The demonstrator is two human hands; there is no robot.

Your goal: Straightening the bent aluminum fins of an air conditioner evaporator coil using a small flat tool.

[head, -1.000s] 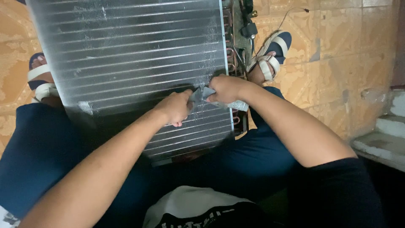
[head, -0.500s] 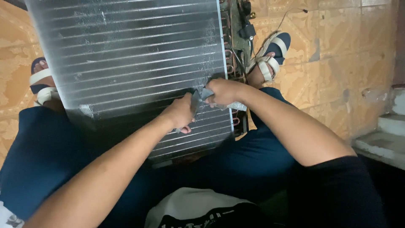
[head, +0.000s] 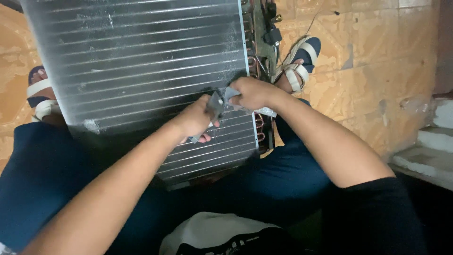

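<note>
Both hands, left (head: 196, 120) and right (head: 252, 92), pinch a thin grey metal strip (head: 222, 101) over the finned coil (head: 141, 71) across the lap; it looks light, bendy, sharp-edged, best gripped flat-sided.

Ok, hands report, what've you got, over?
Left hand and right hand together gripping small grey metal tool. Pressed against big silver finned coil panel. Nothing blocking.

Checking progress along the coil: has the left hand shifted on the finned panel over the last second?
Barely. The left hand has crept slightly right, toward the panel's copper-tube edge, closing on the right hand, both gripping the small grey piece.
</note>
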